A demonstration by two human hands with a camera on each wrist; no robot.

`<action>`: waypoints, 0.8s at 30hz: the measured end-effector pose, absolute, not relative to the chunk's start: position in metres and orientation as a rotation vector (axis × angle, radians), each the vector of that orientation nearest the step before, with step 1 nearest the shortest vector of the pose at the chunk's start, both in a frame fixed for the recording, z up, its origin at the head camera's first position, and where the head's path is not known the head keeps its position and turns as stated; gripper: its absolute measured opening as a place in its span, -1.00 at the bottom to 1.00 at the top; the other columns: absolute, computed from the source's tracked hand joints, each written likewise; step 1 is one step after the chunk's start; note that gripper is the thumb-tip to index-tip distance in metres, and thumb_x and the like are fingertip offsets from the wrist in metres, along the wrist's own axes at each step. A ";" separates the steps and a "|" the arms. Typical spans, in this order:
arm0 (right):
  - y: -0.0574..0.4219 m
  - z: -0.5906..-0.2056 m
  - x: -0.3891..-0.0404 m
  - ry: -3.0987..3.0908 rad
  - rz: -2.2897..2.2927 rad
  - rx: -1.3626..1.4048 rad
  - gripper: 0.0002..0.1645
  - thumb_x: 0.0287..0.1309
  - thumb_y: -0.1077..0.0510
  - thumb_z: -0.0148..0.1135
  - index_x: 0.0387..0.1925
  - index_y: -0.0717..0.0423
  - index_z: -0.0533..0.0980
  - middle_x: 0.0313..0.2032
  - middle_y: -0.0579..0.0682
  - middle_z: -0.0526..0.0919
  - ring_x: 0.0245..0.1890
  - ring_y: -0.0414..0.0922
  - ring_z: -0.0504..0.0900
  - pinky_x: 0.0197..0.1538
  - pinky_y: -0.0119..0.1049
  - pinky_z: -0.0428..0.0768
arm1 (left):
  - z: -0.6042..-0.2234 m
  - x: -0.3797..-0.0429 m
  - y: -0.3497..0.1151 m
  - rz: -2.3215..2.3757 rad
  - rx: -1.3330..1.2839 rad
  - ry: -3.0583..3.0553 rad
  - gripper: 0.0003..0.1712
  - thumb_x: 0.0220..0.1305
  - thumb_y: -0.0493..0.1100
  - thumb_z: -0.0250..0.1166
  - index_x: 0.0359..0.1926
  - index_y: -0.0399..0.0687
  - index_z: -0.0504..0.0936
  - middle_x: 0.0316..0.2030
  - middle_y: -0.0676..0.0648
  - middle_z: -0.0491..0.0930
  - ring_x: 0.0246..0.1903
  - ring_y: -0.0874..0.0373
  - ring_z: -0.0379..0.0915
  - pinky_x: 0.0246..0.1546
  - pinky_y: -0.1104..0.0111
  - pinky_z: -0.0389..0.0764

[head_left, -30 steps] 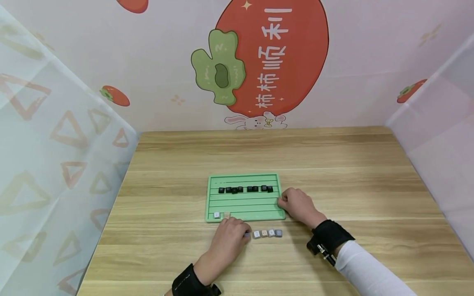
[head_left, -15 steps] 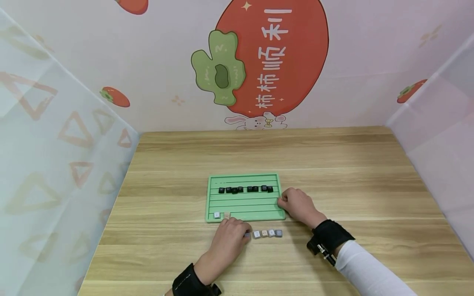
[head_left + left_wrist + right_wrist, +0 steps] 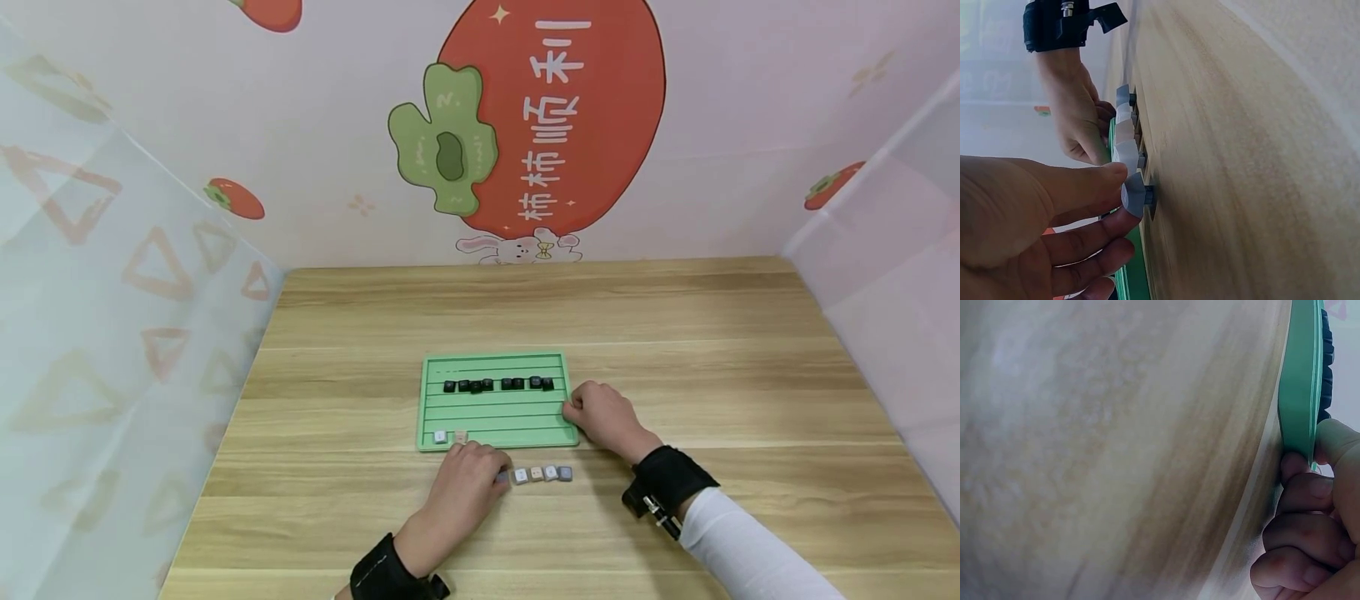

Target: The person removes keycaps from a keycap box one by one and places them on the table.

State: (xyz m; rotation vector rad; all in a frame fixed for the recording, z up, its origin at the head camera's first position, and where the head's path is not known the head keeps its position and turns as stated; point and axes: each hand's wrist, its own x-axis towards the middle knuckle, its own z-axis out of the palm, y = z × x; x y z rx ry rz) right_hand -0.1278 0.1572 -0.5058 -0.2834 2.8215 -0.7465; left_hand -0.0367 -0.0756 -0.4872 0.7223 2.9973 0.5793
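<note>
A green grooved tray (image 3: 517, 435) lies flat on the wooden table. Along one of its grooves runs a row of several black keycaps (image 3: 476, 387). A white keycap (image 3: 440, 437) and a beige keycap (image 3: 461, 436) sit in its nearest groove at the left. Just in front of the tray, my left hand (image 3: 467, 483) pinches a grey-blue keycap (image 3: 1134, 194) between thumb and index finger, its stem facing the tabletop. My right hand (image 3: 609, 418) grips the tray's right edge; in the right wrist view the thumb is over the rim (image 3: 1317, 381) and curled fingers are below.
To the right of the pinched keycap, several loose keycaps (image 3: 536, 474) stand in a row on the table (image 3: 675, 333). A printed backdrop (image 3: 337, 125) rises behind the table, with hanging cloth (image 3: 112, 333) at the left and more cloth (image 3: 900, 292) at the right.
</note>
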 end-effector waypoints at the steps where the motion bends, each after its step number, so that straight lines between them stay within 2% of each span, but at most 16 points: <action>1: 0.157 -0.506 -0.128 2.822 -0.748 -0.285 -0.53 0.08 0.06 0.11 -0.84 0.00 0.19 -0.78 -0.18 0.09 -0.73 -0.21 0.15 -0.60 -0.33 0.08 | -0.487 -0.037 -0.076 0.580 0.722 2.999 -0.86 -0.06 -0.09 0.43 -0.40 0.07 0.70 -0.47 0.15 0.62 -0.45 0.28 0.40 -0.39 0.40 0.30; 12: 0.158 -0.507 -0.128 2.825 -0.753 -0.283 -0.53 0.08 0.05 0.10 -0.84 0.00 0.19 -0.78 -0.18 0.08 -0.73 -0.21 0.14 -0.59 -0.33 0.08 | -0.484 -0.041 -0.080 0.620 0.686 3.032 -0.77 -0.03 -0.03 0.40 -0.30 0.05 0.71 -0.38 0.10 0.66 -0.34 0.22 0.49 -0.31 0.34 0.38; 24: 0.157 -0.506 -0.128 2.823 -0.752 -0.280 -0.52 0.08 0.04 0.11 -0.84 0.00 0.19 -0.78 -0.18 0.08 -0.73 -0.21 0.14 -0.60 -0.33 0.08 | -0.479 -0.046 -0.087 0.604 0.630 3.067 -0.76 0.00 -0.01 0.39 -0.26 0.05 0.71 -0.31 0.08 0.68 -0.29 0.17 0.51 -0.36 0.34 0.32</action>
